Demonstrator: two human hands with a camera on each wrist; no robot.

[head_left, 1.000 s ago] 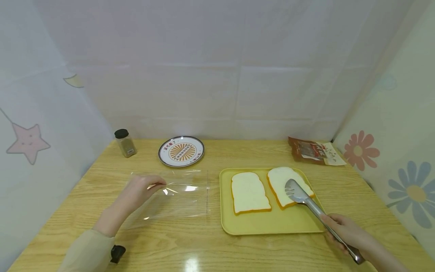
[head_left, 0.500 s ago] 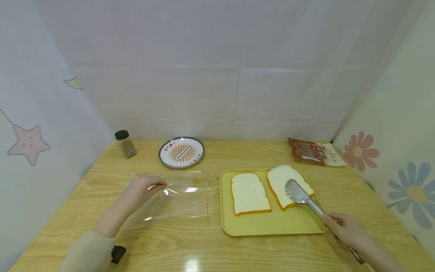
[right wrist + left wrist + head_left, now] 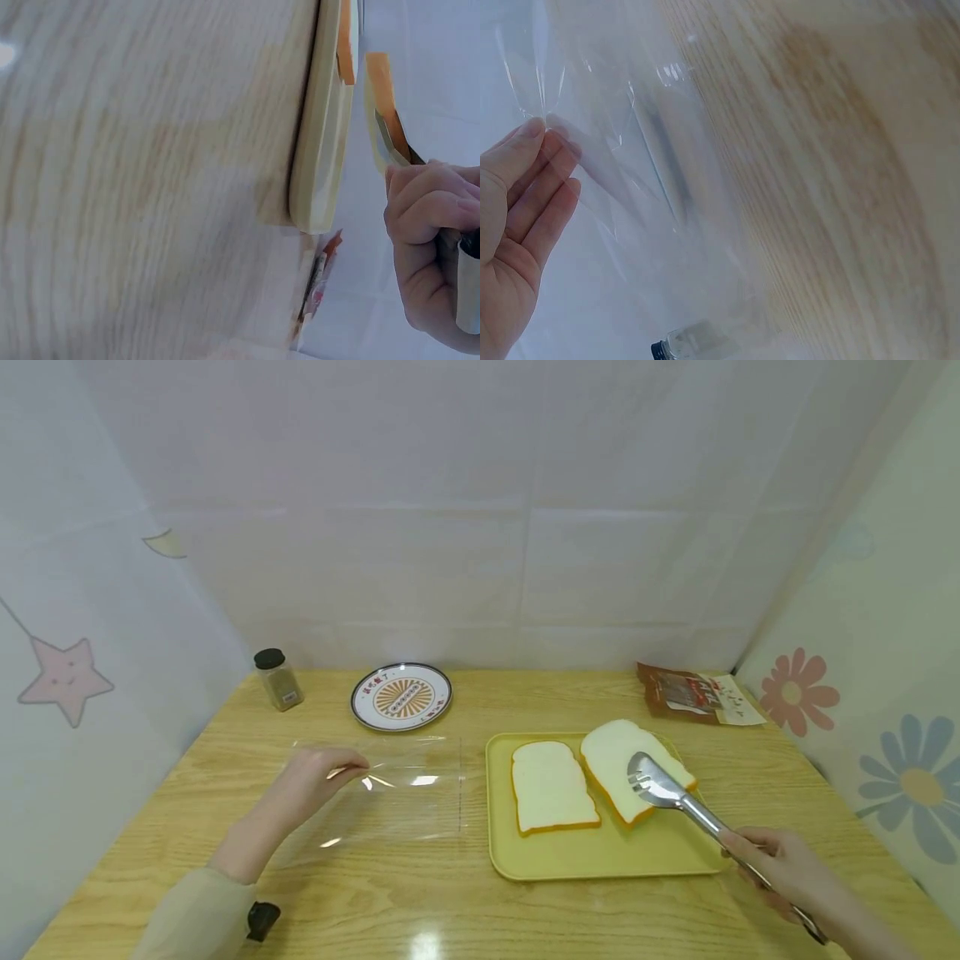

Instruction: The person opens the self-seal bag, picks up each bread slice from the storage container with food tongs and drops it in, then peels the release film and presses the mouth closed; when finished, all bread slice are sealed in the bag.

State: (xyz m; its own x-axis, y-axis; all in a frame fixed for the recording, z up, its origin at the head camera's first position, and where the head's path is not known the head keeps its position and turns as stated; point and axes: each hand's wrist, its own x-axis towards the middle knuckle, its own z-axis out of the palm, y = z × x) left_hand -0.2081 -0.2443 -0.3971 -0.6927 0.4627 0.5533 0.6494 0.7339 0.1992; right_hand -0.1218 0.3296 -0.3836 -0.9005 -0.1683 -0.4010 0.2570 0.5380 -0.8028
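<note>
My left hand (image 3: 311, 787) pinches the upper layer of a clear plastic bag (image 3: 416, 806) between thumb and fingertips, lifting it off the table. In the left wrist view the film (image 3: 615, 161) fans out in creases from the fingertips. My right hand (image 3: 780, 868) grips metal tongs (image 3: 699, 815) by the handle. The tongs' ends clasp the right-hand bread slice (image 3: 611, 752), one end on top and the other hidden beneath. The right wrist view shows this slice (image 3: 380, 79) raised off the yellow tray (image 3: 555, 862). A second bread slice (image 3: 551, 785) lies flat on the tray.
A patterned round plate (image 3: 360, 697) stands behind the bag. At the back left is a black-lidded jar (image 3: 280, 683). A red-brown food packet (image 3: 678, 695) lies at the back right. White cloth hangs behind the table and on both sides.
The tongs have lifted the right-hand slice off the tray, shifting and turning it slightly leftward. My right hand has moved a little to the right. The left hand and bag stay put.
</note>
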